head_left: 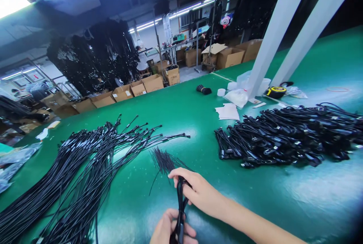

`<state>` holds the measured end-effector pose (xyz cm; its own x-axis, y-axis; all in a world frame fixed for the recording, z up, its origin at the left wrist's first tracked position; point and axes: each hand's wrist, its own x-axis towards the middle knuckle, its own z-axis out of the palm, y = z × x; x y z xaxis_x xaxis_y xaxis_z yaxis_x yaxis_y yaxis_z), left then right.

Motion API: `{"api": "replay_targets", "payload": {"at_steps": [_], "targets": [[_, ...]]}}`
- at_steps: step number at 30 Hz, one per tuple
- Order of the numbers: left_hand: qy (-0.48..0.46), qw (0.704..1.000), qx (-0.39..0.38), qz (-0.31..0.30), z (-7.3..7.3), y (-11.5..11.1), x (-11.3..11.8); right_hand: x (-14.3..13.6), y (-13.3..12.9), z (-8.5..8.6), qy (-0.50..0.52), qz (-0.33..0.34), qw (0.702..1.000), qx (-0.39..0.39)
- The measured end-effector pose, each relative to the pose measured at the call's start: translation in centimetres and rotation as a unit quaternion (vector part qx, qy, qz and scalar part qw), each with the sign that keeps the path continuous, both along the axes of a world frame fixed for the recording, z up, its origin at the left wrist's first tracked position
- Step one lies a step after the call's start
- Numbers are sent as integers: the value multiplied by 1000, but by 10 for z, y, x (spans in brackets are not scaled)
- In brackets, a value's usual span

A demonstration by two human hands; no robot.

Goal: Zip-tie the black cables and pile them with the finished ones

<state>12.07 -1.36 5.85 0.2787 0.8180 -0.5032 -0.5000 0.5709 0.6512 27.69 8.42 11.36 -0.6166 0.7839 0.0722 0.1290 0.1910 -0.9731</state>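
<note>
A thin black cable is sitting at the near edge of the green table, folded over on itself, and both hands are holding it. The left hand is curling its fingers around the low part, pressed together on the bundle, probably so the loops are not springing apart. The right hand is reaching in from the right and pinching the top of the loop with its fingers bent around it, which looks like a way to keep the fold tight.

Just past the hands, a small bunch of thin black ties is lying fanned out like a little broom, close enough to grab.

To the left, a big spread of long straight cables is lying flat, all pointing the same way, with small plugs at their far ends. They look smooth and bendy.

To the right, a heap of coiled cables is piling up, each one wound short and lumpy.

Farther away, some white paper sheets, a clear plastic bag and a yellow tape measure are resting near two slanting white posts. Brown cardboard boxes are standing on the floor beyond the table.
</note>
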Motion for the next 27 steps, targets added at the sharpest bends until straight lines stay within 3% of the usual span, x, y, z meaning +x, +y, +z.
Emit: {"api": "replay_targets", "payload": {"at_steps": [5,8,11,13,15,20,24,27], "targets": [[-68,995,-52,50,-8,3,3,-8,-9,-12,5,-37,998,-54],[-99,991,-29,83,-11,7,9,-10,-14,-19,-10,-37,996,-81],[-110,992,-1,58,-13,5,17,-10,-16,-25,-22,-57,994,-91],[-120,992,23,22,-14,3,20,-10,-13,-26,-20,-71,997,-39],[-137,989,34,34,-13,2,20,-8,-12,-23,-18,-58,997,37],[-128,960,-8,248,-5,10,2,-5,-29,-17,-28,-56,991,115],[-73,949,-34,304,-1,15,-4,-14,-55,-36,-78,53,980,177],[-75,956,23,284,3,16,-4,-19,-64,-50,-88,35,975,203]]}}
